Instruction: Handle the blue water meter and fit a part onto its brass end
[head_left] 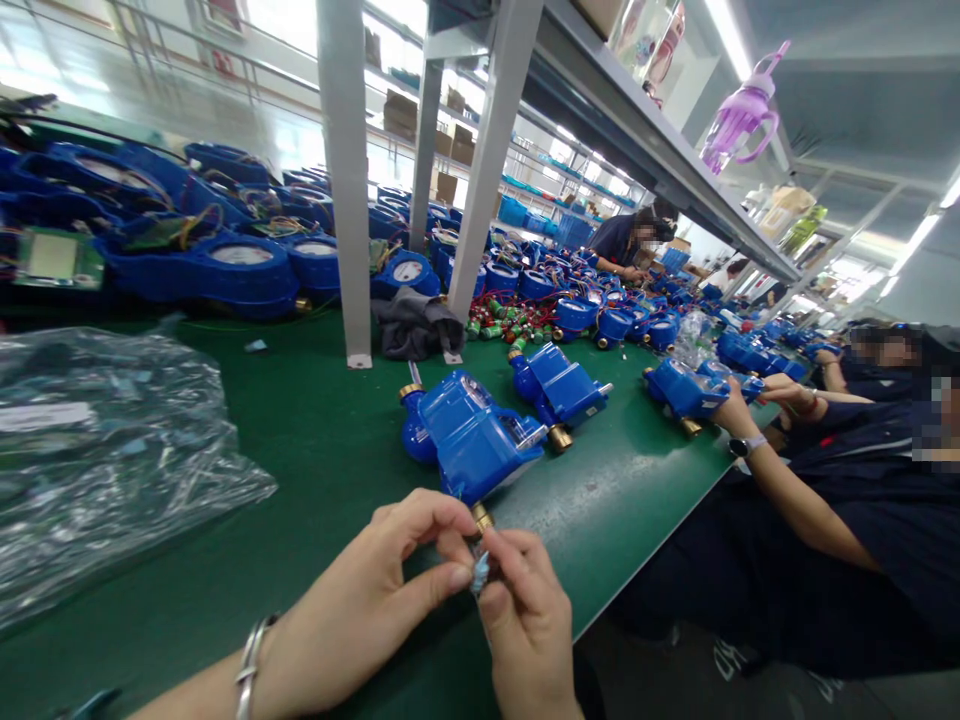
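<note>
Left hand and right hand pinching one small pale part, blue water meter just beyond

A long green counter runs toward one o'clock, crossed by grey steel posts holding an overhead shelf. At eleven o'clock, bright windows wash the hall in daylight — ceiling strip lights glow at two o'clock.

Inside a factory assembly hall: blue water meters crowding a long green workbench, seated workers lining its edge, steel shelving running overhead, cardboard cartons stacking up behind.
</note>
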